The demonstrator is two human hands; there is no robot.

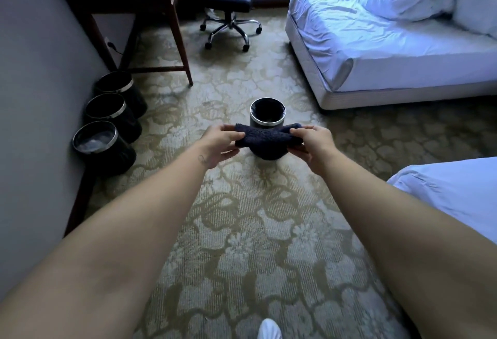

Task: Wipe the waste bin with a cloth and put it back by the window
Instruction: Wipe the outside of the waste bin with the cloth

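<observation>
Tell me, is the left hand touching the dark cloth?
Touching. The head view shows the left hand pinching one end of the cloth; the right hand pinches the other end.

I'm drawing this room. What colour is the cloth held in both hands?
The cloth is dark navy blue, seen best in the head view.

dim room, bluish daylight, wide-angle warp

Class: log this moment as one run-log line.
left hand: holds cloth end | right hand: holds other end | waste bin: upright on carpet, partly behind cloth | three bins: by wall
</observation>
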